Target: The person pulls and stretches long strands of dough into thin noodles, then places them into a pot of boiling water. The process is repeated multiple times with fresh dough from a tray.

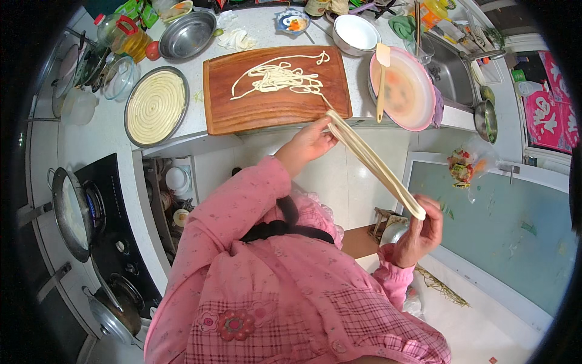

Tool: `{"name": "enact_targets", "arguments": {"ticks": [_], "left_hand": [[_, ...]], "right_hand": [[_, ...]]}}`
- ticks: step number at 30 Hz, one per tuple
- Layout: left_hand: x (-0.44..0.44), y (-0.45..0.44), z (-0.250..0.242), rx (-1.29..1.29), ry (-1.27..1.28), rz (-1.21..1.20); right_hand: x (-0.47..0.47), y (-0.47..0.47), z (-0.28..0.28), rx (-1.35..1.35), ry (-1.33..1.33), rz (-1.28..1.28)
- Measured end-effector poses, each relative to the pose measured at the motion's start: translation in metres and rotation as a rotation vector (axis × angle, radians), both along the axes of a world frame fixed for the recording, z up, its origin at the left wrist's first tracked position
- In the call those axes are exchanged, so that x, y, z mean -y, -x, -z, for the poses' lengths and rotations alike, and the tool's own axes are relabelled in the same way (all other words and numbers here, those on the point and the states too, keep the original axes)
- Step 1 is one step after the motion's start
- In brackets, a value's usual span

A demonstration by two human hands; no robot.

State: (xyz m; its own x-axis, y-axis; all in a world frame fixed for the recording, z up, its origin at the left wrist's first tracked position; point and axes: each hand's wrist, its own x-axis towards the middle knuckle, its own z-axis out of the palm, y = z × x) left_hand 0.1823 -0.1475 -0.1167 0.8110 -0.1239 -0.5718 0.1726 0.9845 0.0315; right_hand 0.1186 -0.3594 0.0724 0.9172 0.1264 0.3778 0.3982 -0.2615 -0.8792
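A bundle of long dough strands (373, 163) is stretched slantwise between my two hands. My left hand (311, 140) grips its upper end, just in front of the cutting board's near edge. Lower and to the right, my right hand (420, 231) holds the looped other end. A single strand runs from the bundle near my left hand up to a loose heap of noodle strands (279, 78). That heap lies on a brown wooden cutting board (245, 119). Left of the board, a round metal pan (185, 98) holds a flat spiral of coiled dough rope (154, 107).
A pink-rimmed basin (432, 102) with cloudy liquid stands right of the board, a spatula (381, 91) across its rim. Behind are a white bowl (357, 35) and a steel bowl (188, 35). At left, a wok (68, 214) with pale liquid sits over a lit blue flame (92, 207).
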Motion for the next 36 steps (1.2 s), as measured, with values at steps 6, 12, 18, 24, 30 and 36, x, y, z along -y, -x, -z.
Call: {"name": "enact_targets", "arguments": {"ticks": [6, 12, 18, 24, 30, 36], "left_hand": [[-0.024, 0.041, -0.043, 0.3, -0.818, 0.162], [-0.091, 0.144, -0.073, -0.082, -1.231, 0.103], [-0.138, 0.213, -0.064, -0.265, -1.415, 0.07], [-0.168, 0.234, -0.108, -0.398, -1.583, -0.156], [-0.167, 0.191, -0.184, -0.164, -1.422, -0.666], [-0.18, 0.138, -0.095, -0.02, -1.187, -0.285]], "right_hand": [[0.029, -0.008, 0.039, -0.21, -0.017, 0.191], [-0.021, -0.053, 0.157, -0.248, 0.351, 0.004], [-0.163, -0.064, 0.188, 0.075, 0.497, -0.363], [-0.196, -0.077, 0.177, 0.119, 0.532, -0.521], [-0.148, -0.139, 0.061, -0.219, -0.042, -0.388], [-0.113, -0.154, 0.081, -0.533, -0.461, -0.514]]}}
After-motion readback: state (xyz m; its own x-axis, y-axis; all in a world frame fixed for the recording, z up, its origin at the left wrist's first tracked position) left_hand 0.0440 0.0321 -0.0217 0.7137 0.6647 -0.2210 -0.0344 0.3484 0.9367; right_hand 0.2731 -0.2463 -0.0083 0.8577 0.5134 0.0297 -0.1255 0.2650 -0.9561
